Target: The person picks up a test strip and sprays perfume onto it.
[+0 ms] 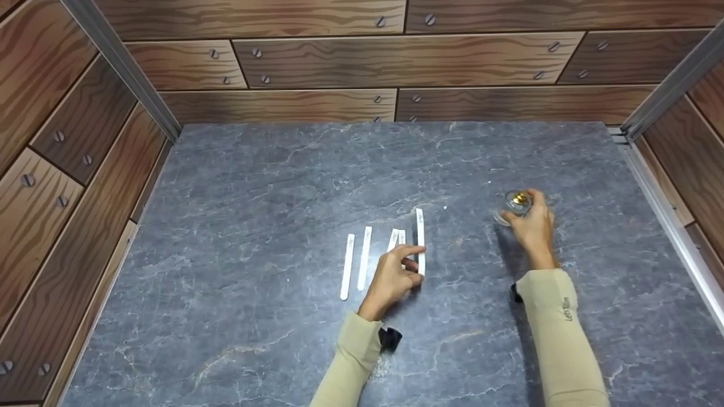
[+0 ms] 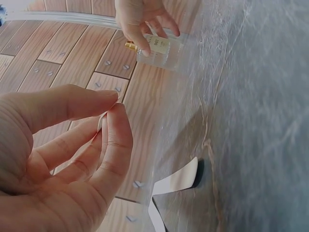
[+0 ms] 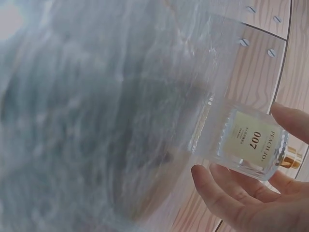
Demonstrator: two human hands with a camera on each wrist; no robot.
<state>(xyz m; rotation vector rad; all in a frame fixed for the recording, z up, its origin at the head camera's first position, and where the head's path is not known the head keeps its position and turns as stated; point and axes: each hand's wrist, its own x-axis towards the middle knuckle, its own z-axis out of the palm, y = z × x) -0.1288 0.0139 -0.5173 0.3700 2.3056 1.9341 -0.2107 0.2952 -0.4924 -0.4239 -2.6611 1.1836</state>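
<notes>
The fingers of the left hand (image 1: pixel 390 280) are drawn into a narrow pinch, by which a white paper test strip (image 1: pixel 419 229) is held. Just left of them, more strips (image 1: pixel 365 260) are laid on the desk (image 1: pixel 254 186), two being partly hidden. Well to the right, a glass perfume bottle (image 3: pixel 251 145) labelled 007 is held between the thumb and fingers of the right hand (image 1: pixel 534 226); whether its base is lifted cannot be told. Strip and bottle are judged to be being taken up together; for the next move, a steady strip and a secure bottle grip seem called for. The marbled grey desk is bounded, beyond the fingers, by plank-patterned walls (image 1: pixel 367 62).
</notes>
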